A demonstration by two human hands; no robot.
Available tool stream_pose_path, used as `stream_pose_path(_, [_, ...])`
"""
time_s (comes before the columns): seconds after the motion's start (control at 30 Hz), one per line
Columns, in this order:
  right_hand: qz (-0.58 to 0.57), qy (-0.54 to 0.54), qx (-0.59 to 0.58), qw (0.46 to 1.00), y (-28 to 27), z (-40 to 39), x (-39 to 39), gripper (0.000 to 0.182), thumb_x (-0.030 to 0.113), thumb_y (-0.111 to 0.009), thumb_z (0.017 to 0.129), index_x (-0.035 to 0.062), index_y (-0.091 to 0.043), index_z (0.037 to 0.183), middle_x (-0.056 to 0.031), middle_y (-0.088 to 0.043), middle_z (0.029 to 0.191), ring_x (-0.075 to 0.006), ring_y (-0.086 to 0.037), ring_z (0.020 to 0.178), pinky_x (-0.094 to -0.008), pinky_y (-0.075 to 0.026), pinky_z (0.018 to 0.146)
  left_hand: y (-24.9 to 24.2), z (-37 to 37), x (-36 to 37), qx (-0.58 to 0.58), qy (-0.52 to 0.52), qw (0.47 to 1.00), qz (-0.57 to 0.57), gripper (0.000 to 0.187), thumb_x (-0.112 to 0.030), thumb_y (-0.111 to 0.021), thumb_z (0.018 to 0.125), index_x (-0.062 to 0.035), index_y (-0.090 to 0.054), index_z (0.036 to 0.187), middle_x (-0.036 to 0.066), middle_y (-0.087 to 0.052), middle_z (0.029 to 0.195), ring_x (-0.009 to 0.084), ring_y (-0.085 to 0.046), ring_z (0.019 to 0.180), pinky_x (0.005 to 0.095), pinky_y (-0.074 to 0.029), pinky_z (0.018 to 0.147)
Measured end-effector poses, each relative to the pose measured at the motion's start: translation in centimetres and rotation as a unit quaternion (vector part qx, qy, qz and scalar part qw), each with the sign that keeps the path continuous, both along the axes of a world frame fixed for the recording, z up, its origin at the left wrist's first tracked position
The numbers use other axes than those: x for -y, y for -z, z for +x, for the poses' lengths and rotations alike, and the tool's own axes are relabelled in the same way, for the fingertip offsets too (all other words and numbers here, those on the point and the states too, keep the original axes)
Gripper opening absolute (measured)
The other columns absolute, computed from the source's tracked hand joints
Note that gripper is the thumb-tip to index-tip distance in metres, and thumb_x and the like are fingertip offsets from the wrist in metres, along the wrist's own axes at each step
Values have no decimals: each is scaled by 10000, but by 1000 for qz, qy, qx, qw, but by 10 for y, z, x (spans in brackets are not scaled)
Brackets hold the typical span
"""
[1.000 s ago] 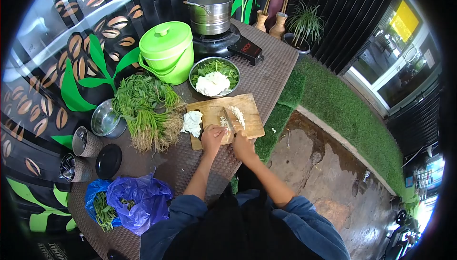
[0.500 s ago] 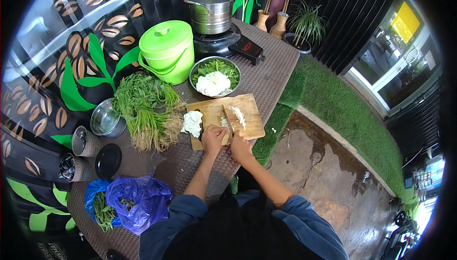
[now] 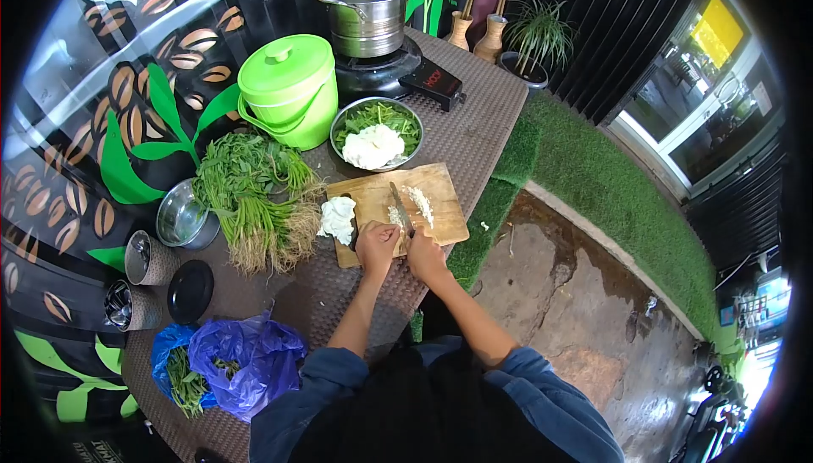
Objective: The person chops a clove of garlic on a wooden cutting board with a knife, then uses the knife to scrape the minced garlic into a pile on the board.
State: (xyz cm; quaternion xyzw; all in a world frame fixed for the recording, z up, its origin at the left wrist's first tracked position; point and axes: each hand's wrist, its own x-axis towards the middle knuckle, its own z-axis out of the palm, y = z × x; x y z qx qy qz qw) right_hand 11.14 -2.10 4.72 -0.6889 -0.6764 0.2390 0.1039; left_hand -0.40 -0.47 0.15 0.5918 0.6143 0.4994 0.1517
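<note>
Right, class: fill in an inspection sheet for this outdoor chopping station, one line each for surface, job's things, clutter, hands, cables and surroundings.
Surface: brown textured table, crowded.
Job's things: knife over wooden cutting board; chopped white bits; white chunk at board's left edge.
Clutter: leafy greens, green bucket, steel bowl, pot on stove, blue bags.
Hands: right hand grips knife; left hand on board.
Cables: nothing seen.
Surroundings: artificial grass, potted plant.

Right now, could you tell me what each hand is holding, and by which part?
The right hand holds the knife by its handle. The left hand presses down on cauliflower on the board.
</note>
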Motion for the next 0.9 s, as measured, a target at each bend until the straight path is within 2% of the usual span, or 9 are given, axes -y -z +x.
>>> stream_pose_path(0.1, [-26, -7, 13, 1000, -2, -8, 9, 255, 197, -457, 931, -27, -437, 1051, -284, -652, 881, -416, -664, 844, -468, -551, 725, 5, -2, -1, 29, -6, 999, -10, 94, -116, -763, 732, -46, -739, 790, 87, -646, 751, 205, -624, 651, 300, -490, 589])
stream_pose_path(0.2, [-9, 22, 30, 999, 12, -16, 7, 250, 180, -464, 920, -38, -437, 1038, -279, -657, 857, -407, -672, 821, -457, -559, 709, 5, -2, -3, 15, -5, 1000, -1, 91, -117, -760, 735, -49, -739, 791, 90, -645, 753, 208, -620, 656, 307, -490, 592])
stream_pose_path(0.27, [39, -15, 34, 999, 19, -10, -1, 246, 165, -452, 919, -47, -431, 1043, -270, -662, 811, -396, -681, 781, -453, -566, 673, -1, -2, 1, -12, -4, 1000, 10, 91, -121, -756, 740, -50, -740, 794, 95, -644, 754, 214, -617, 657, 311, -489, 594])
stream_pose_path(0.4, [45, -22, 38, 998, 17, -12, 5, 245, 150, -438, 917, -56, -431, 1048, -257, -663, 768, -392, -683, 734, -452, -567, 628, 6, -4, -3, -35, -12, 999, 28, 104, -132, -758, 742, -46, -739, 798, 97, -644, 754, 220, -614, 654, 309, -488, 595])
stream_pose_path(0.47, [31, 7, 37, 999, 20, -16, 11, 253, 146, -446, 914, -62, -431, 1057, -268, -660, 794, -391, -682, 781, -446, -567, 670, 5, -2, -1, 10, 1, 1000, 9, 96, -124, -749, 753, -44, -740, 807, 97, -646, 762, 224, -613, 661, 317, -484, 593])
stream_pose_path(0.53, [7, 19, 15, 1000, 9, -10, -2, 290, 197, -469, 921, -55, -439, 1061, -295, -652, 840, -407, -669, 842, -472, -549, 733, 2, -4, 0, -8, 9, 1000, 12, 87, -104, -739, 760, -40, -739, 819, 100, -650, 774, 222, -619, 671, 313, -496, 596])
stream_pose_path(0.63, [8, -48, -111, 993, 2, 18, -18, 380, 285, -497, 921, -90, -523, 979, -339, -608, 880, -482, -600, 874, -521, -469, 778, -1, -7, 2, 2, 38, 999, 4, 84, -68, -719, 773, -28, -734, 845, 111, -655, 798, 222, -632, 700, 303, -526, 610])
stream_pose_path(0.73, [25, -71, -168, 983, 0, 46, -19, 388, 295, -493, 921, -89, -537, 952, -339, -603, 890, -474, -591, 885, -505, -451, 789, -7, -13, 2, 35, 66, 997, -9, 98, -51, -706, 783, -14, -725, 872, 128, -659, 819, 229, -644, 734, 296, -554, 632])
stream_pose_path(0.9, [42, -14, -113, 993, 11, 56, -12, 385, 316, -481, 930, -64, -529, 967, -320, -616, 876, -470, -597, 868, -508, -455, 783, -19, -18, -12, -28, 89, 996, 15, 119, -57, -693, 801, -1, -712, 905, 140, -668, 873, 232, -650, 772, 295, -570, 642])
